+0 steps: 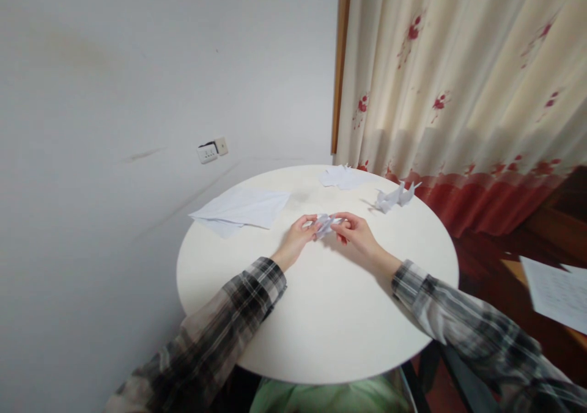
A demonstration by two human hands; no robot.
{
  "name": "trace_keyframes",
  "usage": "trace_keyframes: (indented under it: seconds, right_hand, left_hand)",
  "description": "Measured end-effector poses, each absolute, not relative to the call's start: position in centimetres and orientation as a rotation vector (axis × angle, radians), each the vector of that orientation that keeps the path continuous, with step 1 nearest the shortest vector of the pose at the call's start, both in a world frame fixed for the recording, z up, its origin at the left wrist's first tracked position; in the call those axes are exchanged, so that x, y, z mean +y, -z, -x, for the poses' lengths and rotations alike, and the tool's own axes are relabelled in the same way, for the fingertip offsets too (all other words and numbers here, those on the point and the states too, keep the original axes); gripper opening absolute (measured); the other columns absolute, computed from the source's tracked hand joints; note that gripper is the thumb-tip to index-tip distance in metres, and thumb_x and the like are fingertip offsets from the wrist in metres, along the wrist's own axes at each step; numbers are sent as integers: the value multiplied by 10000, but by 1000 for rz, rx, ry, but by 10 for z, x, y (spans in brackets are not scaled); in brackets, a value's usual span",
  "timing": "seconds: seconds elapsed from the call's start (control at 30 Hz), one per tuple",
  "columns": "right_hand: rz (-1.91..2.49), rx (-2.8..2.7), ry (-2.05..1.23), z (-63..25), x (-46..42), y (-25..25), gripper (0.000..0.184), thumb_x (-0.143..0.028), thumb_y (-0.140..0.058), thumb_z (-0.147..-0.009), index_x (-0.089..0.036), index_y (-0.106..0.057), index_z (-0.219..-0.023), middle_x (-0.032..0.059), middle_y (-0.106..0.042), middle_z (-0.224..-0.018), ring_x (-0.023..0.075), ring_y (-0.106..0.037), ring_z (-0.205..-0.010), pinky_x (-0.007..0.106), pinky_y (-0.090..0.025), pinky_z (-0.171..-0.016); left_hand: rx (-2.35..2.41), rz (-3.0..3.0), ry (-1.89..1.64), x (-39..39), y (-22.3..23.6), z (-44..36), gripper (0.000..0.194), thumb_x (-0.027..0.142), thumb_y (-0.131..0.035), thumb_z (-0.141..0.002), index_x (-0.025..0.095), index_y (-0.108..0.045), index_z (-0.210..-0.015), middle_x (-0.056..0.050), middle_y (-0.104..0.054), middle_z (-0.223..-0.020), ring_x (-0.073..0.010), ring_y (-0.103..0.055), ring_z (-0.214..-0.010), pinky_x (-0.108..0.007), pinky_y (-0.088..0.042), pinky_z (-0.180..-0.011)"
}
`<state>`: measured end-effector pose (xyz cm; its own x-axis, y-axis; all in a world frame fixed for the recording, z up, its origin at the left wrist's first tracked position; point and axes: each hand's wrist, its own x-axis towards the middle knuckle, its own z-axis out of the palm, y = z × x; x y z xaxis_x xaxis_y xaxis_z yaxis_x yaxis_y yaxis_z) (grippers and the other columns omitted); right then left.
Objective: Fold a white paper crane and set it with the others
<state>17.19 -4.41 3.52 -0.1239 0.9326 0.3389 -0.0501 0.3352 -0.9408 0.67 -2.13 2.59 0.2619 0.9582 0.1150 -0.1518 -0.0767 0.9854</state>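
A small piece of folded white paper (325, 225) is held just above the round white table, between my two hands. My left hand (299, 237) pinches its left side with thumb and fingers. On the other side, my right hand (355, 233) grips the paper's right part between thumb and forefinger. The finer folds are too small to make out. To the right of my right hand stand folded paper figures (395, 198) with pointed tips, which look like paper cranes.
Flat white sheets (247, 208) lie on the table's left side, and more paper (339, 176) lies at its far edge. The round table (316, 321) stands near a wall with a socket (208, 153). A flowered curtain (440, 65) hangs behind; printed paper (554, 291) is at right.
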Motion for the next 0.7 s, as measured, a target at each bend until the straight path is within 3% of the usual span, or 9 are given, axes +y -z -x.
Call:
trace_keyframes:
  seconds: [0.17, 0.37, 0.53, 0.7]
  right_hand:
    - [904, -1424, -1000, -176, -42, -36, 311, -417, -635, -704, -145, -586, -847, -52, -527, -414, 81, -408, -336, 194, -301, -366]
    - [934, -1402, -966, -177, -43, -38, 272, -405, -617, -698, -155, -562, -788, -57, -513, -390, 85, -403, -315, 195, -310, -352]
    - [903, -1386, -1001, -177, -40, -35, 258, -409, -603, -700, -173, -529, -770, -57, -525, -394, 89, -425, -309, 191, -315, -343]
    - [861, -1389, -1035, -176, -40, -34, 240, -399, -601, -712, -182, -508, -755, -35, -588, -467, 98, -498, -361, 191, -342, -375]
  left_hand:
    - [809, -1362, -1051, -22, -22, -7, 466, 432, -689, -640, 162, -536, -988, -50, -596, -946, -128, -555, -776, -269, -424, -705]
    - [800, -1499, -1071, -19, -20, -11, 519, 270, -765, -547, 144, -503, -977, -32, -572, -934, -124, -533, -829, -234, -413, -744]
    - [830, -1472, -1029, -22, -21, -11, 444, 348, -704, -633, 148, -491, -967, -23, -558, -907, -109, -522, -773, -236, -418, -713]
    - [826, -1459, -1078, -24, -22, -10, 385, 418, -599, -729, 175, -483, -1006, -51, -517, -1050, -126, -530, -853, -241, -439, -710]
